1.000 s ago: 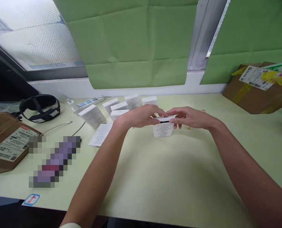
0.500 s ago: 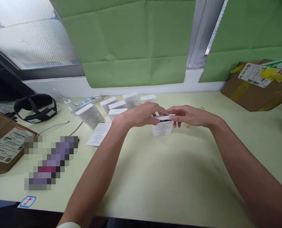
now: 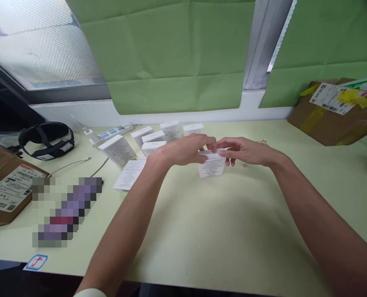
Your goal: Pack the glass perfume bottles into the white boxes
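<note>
Worktop [image 3: 202,231], pale green, carries a small white box [image 3: 212,167] standing upright near its middle. Left hand [image 3: 183,150] and right hand [image 3: 245,150] meet over the box top, fingers curled, pinching its lid flap. More white boxes [image 3: 154,138] stand just behind; a cardboard carton [image 3: 332,119] sits far right.

A small white box [image 3: 212,165] stood upright on the pale green counter [image 3: 220,231], near its middle and just in front of a cluster of similar white boxes. Its near face carried lines of fine dark print, too small to read. The top flap lay down, nearly flush on the box. The left hand [image 3: 183,150] and the right hand [image 3: 248,152] met over the top, fingertips resting on the flap from either side.
</note>
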`<state>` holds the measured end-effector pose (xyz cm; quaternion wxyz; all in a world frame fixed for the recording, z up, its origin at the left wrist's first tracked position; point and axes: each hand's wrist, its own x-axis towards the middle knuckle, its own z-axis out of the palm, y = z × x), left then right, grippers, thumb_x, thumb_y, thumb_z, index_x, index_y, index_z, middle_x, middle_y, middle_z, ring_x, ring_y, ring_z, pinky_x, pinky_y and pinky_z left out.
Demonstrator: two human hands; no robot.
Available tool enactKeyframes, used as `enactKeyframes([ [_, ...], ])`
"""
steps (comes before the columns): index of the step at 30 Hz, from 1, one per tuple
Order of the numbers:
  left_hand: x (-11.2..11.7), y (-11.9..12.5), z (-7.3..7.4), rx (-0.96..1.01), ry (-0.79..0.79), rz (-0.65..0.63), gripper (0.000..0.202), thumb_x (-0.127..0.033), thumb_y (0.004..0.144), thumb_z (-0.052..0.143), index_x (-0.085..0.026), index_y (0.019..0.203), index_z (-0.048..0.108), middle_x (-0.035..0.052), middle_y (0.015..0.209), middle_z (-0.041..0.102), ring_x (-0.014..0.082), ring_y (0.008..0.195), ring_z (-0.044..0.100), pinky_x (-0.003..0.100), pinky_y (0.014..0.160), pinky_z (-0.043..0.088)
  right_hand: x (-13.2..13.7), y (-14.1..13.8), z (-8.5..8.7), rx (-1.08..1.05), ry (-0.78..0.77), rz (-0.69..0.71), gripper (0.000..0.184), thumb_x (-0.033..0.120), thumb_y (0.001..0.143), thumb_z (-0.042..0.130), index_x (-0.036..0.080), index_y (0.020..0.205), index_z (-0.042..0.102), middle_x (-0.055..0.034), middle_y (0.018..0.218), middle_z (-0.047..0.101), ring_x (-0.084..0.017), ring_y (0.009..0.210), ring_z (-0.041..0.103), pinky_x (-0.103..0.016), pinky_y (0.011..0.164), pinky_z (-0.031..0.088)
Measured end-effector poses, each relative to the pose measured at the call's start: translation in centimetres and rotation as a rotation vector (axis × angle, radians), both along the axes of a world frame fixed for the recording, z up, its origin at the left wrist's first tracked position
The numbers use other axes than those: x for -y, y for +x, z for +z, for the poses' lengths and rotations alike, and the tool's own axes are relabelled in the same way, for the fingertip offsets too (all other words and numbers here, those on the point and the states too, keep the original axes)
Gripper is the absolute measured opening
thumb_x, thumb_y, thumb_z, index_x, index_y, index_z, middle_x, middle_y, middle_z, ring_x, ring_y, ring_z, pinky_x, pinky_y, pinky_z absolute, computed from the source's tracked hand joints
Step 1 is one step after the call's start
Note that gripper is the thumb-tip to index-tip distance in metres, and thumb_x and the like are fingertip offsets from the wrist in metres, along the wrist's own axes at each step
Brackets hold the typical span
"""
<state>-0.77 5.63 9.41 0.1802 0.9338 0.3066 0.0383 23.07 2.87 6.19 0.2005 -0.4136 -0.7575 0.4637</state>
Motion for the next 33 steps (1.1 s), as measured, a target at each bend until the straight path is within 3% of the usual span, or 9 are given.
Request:
enactKeyframes([
  [12, -0.3, -0.9, 0.8, 0.014, -0.104, -0.024, 0.027, -0.030, 0.093, 0.050, -0.030, 0.113, 0.069, -0.0007, 0.122, 0.065, 0.0169, 0.108, 0.061, 0.026, 0.082, 0.046, 0.1, 0.0, 0.2, 0.041, -0.041, -0.045, 0.042, 0.049, 0.089, 0.058, 0.031, 0.127, 0.059, -0.0052, 0.122, 0.065, -0.015, 0.078, 0.064, -0.033, 0.069, 0.052],
  [18, -0.9, -1.1, 0.2, 0.057, -0.180, -0.017, 0.024, -0.033, 0.092, 0.054, -0.031, 0.111, 0.068, 0.0003, 0.123, 0.063, 0.0177, 0.111, 0.059, 0.027, 0.084, 0.046, 0.1, -0.1, -0.1, 0.016, -0.268, -0.056, 0.055, 0.052, 0.091, 0.056, 0.032, 0.141, 0.045, -0.0083, 0.119, 0.065, -0.021, 0.089, 0.072, -0.033, 0.073, 0.058],
  [27, -1.6, -1.3, -0.6, 0.099, -0.381, -0.040, 0.044, -0.037, 0.092, 0.052, -0.035, 0.135, 0.048, 0.0007, 0.143, 0.051, 0.0208, 0.128, 0.048, 0.033, 0.097, 0.042, -0.6, 0.0, -1.5, -0.154, -0.456, -0.054, 0.062, 0.048, 0.088, 0.063, 0.035, 0.144, 0.041, -0.0086, 0.129, 0.061, -0.023, 0.091, 0.073, -0.029, 0.063, 0.060],
  [33, -0.6, 0.1, -1.0, 0.024, -0.418, 0.108, 0.053, -0.059, 0.095, 0.036, -0.032, 0.140, 0.044, 0.0023, 0.145, 0.050, 0.0232, 0.127, 0.048, 0.035, 0.101, 0.042, -0.5, 0.2, -1.4, -0.131, -0.428, -0.082, 0.064, 0.056, 0.086, 0.063, 0.036, 0.143, 0.043, -0.0092, 0.143, 0.050, -0.025, 0.095, 0.073, -0.028, 0.060, 0.061],
])
